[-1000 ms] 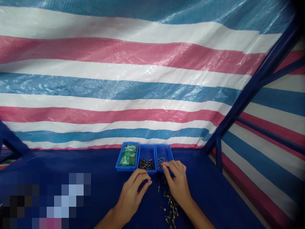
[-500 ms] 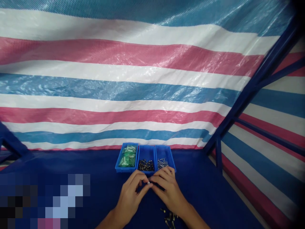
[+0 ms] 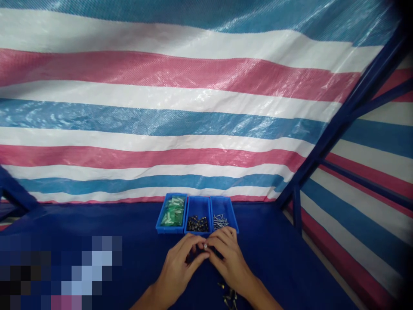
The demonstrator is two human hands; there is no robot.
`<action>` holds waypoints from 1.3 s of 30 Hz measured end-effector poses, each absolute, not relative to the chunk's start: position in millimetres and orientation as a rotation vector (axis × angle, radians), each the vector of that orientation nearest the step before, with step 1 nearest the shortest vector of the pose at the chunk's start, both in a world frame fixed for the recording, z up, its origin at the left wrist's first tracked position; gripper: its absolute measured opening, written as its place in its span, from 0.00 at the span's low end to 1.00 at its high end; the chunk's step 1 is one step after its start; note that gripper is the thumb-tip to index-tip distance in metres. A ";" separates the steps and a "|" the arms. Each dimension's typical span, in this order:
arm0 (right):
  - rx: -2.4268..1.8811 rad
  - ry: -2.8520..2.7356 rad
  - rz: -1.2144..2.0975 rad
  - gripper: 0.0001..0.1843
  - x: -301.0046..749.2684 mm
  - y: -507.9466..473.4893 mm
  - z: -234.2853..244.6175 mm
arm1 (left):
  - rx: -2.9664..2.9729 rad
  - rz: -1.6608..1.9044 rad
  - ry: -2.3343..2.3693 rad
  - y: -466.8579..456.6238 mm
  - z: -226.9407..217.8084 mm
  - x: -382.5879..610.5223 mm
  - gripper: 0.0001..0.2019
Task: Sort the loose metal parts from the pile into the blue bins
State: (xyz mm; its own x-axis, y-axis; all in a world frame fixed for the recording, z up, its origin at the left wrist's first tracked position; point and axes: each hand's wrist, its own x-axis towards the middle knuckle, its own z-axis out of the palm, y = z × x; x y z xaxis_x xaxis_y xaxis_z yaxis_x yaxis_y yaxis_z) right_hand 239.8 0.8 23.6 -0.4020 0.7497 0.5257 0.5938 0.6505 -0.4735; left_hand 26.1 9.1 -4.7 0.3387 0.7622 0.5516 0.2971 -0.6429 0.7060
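Note:
My left hand (image 3: 179, 268) and my right hand (image 3: 229, 261) meet fingertip to fingertip over the blue table, just in front of three blue bins. Between the fingertips shows a small shiny whitish piece (image 3: 205, 246), too small to name; the fingers of both hands are pinched around it. Beneath my right wrist lie several small brass-and-dark metal pieces (image 3: 230, 297), partly hidden. The middle bin (image 3: 199, 206) holds dark metal parts (image 3: 197, 224). Silvery nail-like or screw-like pins (image 3: 220, 221) lie in the right bin (image 3: 222, 206), whose near edge my right fingers cover.
The left bin (image 3: 158, 228) holds green-and-clear small packets (image 3: 173, 211). A striped plastic sheet (image 3: 161, 99) hangs behind the blue table (image 3: 129, 258). Blue metal frame bars (image 3: 325, 133) rise at the right. The lower left corner is blurred into blocks.
The small shiny piece and the fingertips have shifted slightly to the right, and the piece has turned a little. My left thumb has moved closer to the right hand. The bins stay put.

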 end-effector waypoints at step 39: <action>-1.059 -1.852 0.103 0.09 246.4 3.6 11.2 | 2.680 0.532 0.776 2.9 18.4 31.4 0.20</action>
